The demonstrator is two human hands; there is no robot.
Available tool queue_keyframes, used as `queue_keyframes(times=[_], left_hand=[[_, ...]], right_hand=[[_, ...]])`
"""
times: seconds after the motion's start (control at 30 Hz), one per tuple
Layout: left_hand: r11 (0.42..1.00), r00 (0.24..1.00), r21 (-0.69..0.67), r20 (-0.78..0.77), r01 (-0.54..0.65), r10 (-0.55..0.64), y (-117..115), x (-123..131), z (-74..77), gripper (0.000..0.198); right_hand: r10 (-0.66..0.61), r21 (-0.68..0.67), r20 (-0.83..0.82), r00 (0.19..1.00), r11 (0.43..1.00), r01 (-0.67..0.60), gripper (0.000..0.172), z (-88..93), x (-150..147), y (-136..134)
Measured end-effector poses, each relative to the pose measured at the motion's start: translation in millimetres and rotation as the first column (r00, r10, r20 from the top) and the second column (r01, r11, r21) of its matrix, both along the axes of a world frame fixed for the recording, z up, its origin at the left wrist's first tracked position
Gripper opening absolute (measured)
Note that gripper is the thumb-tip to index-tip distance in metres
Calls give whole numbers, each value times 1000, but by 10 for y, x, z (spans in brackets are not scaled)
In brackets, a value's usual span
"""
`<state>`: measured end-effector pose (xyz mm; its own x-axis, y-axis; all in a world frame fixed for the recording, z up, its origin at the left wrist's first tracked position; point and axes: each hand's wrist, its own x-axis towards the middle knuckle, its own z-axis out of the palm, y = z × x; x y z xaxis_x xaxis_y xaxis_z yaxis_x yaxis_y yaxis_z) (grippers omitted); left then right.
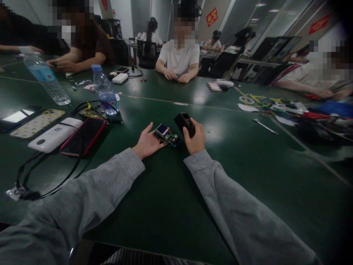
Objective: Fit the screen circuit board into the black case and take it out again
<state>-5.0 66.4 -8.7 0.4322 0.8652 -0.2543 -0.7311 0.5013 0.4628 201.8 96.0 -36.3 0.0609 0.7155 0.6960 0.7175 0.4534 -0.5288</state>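
Gripping a black case [180,120] between thumb and fingers, your right hand [197,137] is near your outspread left hand [148,142], whose fingers support a circuit board [169,137].

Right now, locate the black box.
In the head view, the black box is held in the right grip, near the middle, just right of the circuit board.

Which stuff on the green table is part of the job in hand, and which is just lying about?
Job in hand, judging by what's held:
circuit board with small screen, resting on the left hand
black open-ended case, gripped in the right hand

Apparently just lying about:
red-cased phone
patterned-case phone
blue-capped water bottle
cable tangle
slim metal item, use unclear
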Motion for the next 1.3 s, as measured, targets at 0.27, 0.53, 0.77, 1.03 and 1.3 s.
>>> queue_keyframes(times=[0.27, 0.53, 0.77, 1.03, 1.3], left_hand=[[999, 999, 25, 1, 33, -33, 20, -9, -43, 43], [999, 999, 35, -19, 34, -33, 43, -18, -61, 48], [1000, 995, 9, -104, 12, -11, 20, 21, 6, 29], [998, 986, 33, -156, -57, 61, -14, 48, 10, 24], [996, 994, 78, -104, 35, -27, -47, 28, 71, 28]], right_hand=[[200, 118, 53, 978, 971, -205, 46, 224, -239, -335], [283, 40, 171, 944, 955, -294, 47, 171, -281, -332], [485, -163, 102, 869, 870, -466, 52, 86, -285, -253], [405, -315, -428, 808, 771, -553, 51, -60, -242, -84], [401, -439, -676, 618, 455, -775, 54, 105, -190, -77]])
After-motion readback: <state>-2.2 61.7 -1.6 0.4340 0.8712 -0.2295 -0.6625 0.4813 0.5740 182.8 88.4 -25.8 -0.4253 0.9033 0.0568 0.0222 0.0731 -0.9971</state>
